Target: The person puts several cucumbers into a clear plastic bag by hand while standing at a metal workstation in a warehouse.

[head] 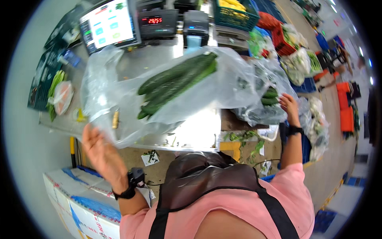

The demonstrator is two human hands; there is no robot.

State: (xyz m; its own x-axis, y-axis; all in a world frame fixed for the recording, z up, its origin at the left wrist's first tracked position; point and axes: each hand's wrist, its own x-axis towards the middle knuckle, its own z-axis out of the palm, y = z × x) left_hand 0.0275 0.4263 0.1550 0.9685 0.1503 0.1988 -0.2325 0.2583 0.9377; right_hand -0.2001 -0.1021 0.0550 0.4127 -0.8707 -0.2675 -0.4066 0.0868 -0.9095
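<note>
Several long green cucumbers lie bundled in a large clear plastic bag, spread over the steel table. My left hand is raised at the bag's near left edge, palm and fingers spread and somewhat blurred; whether it touches the film is unclear. Further right, my right hand reaches to the side of a second clear bag, its fingers apart. Shorter cucumbers show inside that second bag, right by my fingertips. A small wooden-handled tool sits under or beside the first bag's film.
A monitor, a scale display and a label printer line the table's back. Left are bagged produce and a green crate. A crate of yellow produce stands back right. White boxes stand lower left.
</note>
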